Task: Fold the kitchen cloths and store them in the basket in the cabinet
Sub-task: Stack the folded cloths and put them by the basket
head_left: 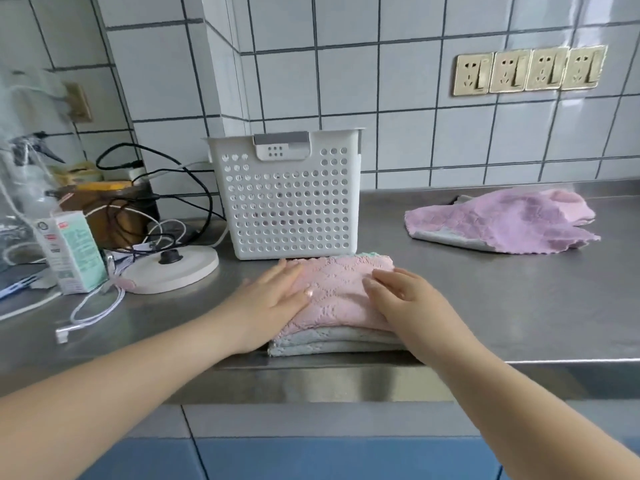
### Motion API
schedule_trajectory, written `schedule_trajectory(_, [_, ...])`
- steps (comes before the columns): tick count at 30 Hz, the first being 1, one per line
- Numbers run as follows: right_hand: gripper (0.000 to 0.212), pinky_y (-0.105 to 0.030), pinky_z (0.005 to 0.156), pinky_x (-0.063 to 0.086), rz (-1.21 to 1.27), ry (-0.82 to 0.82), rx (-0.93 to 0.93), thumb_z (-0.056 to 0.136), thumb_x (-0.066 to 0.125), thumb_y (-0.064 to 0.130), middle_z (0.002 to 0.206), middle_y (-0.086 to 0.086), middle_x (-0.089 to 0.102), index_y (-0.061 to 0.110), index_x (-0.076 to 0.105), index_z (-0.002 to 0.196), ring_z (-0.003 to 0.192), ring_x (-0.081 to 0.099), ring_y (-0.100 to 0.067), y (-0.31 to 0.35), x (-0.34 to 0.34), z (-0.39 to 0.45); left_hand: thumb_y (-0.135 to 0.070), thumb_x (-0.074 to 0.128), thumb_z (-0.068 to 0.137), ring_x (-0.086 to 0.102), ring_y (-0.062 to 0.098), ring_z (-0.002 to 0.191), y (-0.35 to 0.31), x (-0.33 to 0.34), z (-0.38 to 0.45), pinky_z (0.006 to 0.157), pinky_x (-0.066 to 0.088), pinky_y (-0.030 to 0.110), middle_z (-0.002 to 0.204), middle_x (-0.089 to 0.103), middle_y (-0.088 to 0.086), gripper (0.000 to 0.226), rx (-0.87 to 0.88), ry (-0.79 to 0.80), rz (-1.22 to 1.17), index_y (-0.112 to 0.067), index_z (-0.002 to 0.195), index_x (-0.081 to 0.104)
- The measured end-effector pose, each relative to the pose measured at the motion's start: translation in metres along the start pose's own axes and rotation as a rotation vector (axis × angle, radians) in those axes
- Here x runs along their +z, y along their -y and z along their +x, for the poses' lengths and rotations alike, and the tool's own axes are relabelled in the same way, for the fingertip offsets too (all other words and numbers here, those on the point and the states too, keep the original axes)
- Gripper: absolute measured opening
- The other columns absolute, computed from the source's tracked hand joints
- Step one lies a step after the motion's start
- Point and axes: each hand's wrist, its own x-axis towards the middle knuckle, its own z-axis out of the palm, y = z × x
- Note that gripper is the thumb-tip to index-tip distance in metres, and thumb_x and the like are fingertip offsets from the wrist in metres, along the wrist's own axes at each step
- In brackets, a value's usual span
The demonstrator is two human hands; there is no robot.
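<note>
Your left hand (277, 299) and right hand (405, 299) are both bare, with no gloves, rings or watch showing. Behind the fingers, your wrists and forearms are uncovered all the way back to the frame's lower edge. One left thumbnail catches a glossy highlight.

Basket (287, 199) blocks behind; bare counter (502, 292) lies rightward.
</note>
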Motion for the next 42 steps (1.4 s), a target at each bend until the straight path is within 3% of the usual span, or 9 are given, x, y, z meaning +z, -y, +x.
schedule_trajectory(3, [0.04,-0.005,0.069,0.032,0.188,-0.009,0.127,0.09,0.039,0.055,0.11,0.014,0.06,0.026,0.065,0.099,0.086,0.05,0.011,0.006,-0.005,-0.004,-0.083,0.019,0.066,0.014,0.013,0.144,0.002,-0.012,-0.008,0.118,0.013,0.038,0.156,0.017,-0.01,0.088,-0.131,-0.052,-0.158,-0.048,0.145,0.006])
schedule_trajectory(7, [0.05,-0.021,0.082,0.036,0.246,-0.045,0.357,0.089,0.044,0.055,0.124,0.016,0.056,0.029,0.049,0.132,0.098,0.049,0.001,0.016,-0.014,-0.002,-0.072,0.035,0.08,0.04,0.009,0.132,-0.001,-0.024,-0.019,0.1,0.029,0.025,0.144,0.044,-0.008,0.074,-0.31,0.008,-0.373,-0.041,0.146,0.019])
schedule_trajectory(11, [0.057,-0.02,0.059,0.043,0.119,0.084,0.533,0.086,0.051,0.054,0.126,0.009,0.057,0.027,0.044,0.136,0.095,0.053,-0.01,0.029,-0.023,0.005,-0.06,0.046,0.086,0.043,0.0,0.122,-0.016,-0.032,-0.03,0.095,0.031,0.02,0.142,0.044,-0.011,0.066,-0.364,0.15,-0.451,-0.039,0.145,0.024])
schedule_trajectory(14, [0.062,-0.022,0.046,0.038,0.082,0.187,0.72,0.085,0.059,0.048,0.124,-0.002,0.058,0.021,0.041,0.138,0.077,0.055,-0.019,0.042,-0.029,0.017,-0.045,0.053,0.09,0.046,-0.022,0.09,-0.027,-0.039,-0.028,0.075,0.032,0.004,0.127,0.051,-0.014,0.058,-0.414,0.174,-0.642,-0.035,0.143,0.031])
schedule_trajectory(19, [0.046,-0.029,0.063,0.037,0.415,0.237,1.031,0.079,0.071,0.029,0.082,-0.008,0.049,-0.003,0.06,0.11,0.071,0.042,-0.022,0.059,-0.031,0.029,-0.02,0.061,0.091,0.06,0.021,0.108,-0.029,-0.053,-0.016,0.096,0.047,0.035,0.131,0.056,0.009,0.053,-0.737,0.143,-1.169,-0.009,0.139,0.042])
schedule_trajectory(23, [0.051,-0.036,0.075,0.046,0.554,0.281,1.182,0.07,0.081,0.029,0.089,-0.01,0.053,0.002,0.064,0.11,0.081,0.045,-0.024,0.063,-0.032,0.029,-0.001,0.057,0.089,0.071,0.025,0.072,-0.024,-0.068,-0.01,0.056,0.057,0.029,0.091,0.072,0.021,0.025,-0.831,0.199,-1.457,0.007,0.112,0.06])
schedule_trajectory(31, [0.045,-0.031,0.071,0.056,0.69,0.294,1.073,0.072,0.077,0.031,0.106,-0.005,0.072,0.014,0.063,0.112,0.095,0.069,-0.022,0.112,-0.091,0.044,-0.016,0.074,0.064,0.068,0.029,0.1,-0.039,-0.125,0.015,0.089,0.052,0.047,0.108,0.071,0.01,0.061,-0.647,0.41,-1.585,-0.01,0.121,0.055])
schedule_trajectory(36, [0.047,-0.033,0.069,0.058,0.723,0.25,0.908,0.066,0.078,0.031,0.109,-0.009,0.071,0.014,0.066,0.108,0.096,0.069,-0.026,0.156,-0.132,0.079,-0.027,0.082,0.051,0.07,0.024,0.094,-0.052,-0.178,0.042,0.077,0.056,0.041,0.105,0.072,0.003,0.071,-0.465,0.4,-1.58,-0.018,0.116,0.056])
schedule_trajectory(42, [0.05,-0.038,0.082,0.057,0.688,0.255,0.781,0.068,0.079,0.03,0.112,-0.008,0.07,0.016,0.064,0.114,0.102,0.067,-0.026,0.195,-0.147,0.122,-0.03,0.087,0.051,0.068,0.026,0.098,-0.055,-0.226,0.07,0.088,0.052,0.047,0.106,0.072,0.006,0.073,-0.355,0.352,-1.55,-0.018,0.117,0.057])
